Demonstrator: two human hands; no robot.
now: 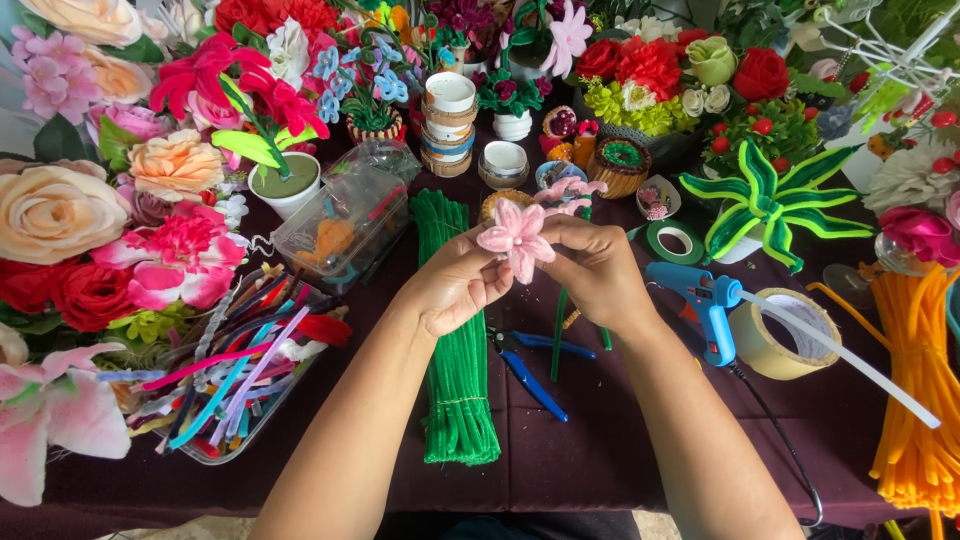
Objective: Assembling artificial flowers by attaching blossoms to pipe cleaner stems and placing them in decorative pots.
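A dark purple table [580, 450] carries a green pipe-cleaner bundle [457, 350]; right of it lie blue pliers [528, 365], a blue glue gun [705, 305] and a tape roll [785, 335].

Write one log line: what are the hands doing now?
left hand: holds pink flower | right hand: pinches same flower | below: blue pliers, green bundle
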